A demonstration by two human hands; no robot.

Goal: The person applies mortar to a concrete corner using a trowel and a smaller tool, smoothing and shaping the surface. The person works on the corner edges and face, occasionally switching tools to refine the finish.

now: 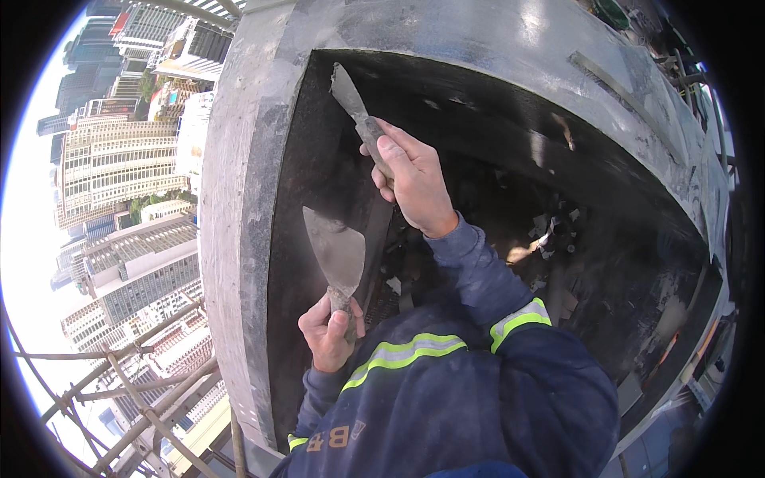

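Note:
My right hand [416, 179] is closed round the handle of a narrow putty knife [348, 92]. Its grey-smeared blade points up and left, close to the far left corner of a dark recess; whether the tip touches the wall I cannot tell. Lower and to the left, my left hand [325, 333] grips a second, wider putty knife [336, 248] by its handle. That flared blade points upward, coated with a thin grey film, and stands apart from the other tool.
A pale grey concrete frame [239, 159] surrounds the dark recess, with scraps of debris [550, 231] deep inside. A flat strip [625, 103] lies on the far concrete face. Scaffold poles [151, 414] stand at lower left, with high buildings [127, 163] far below.

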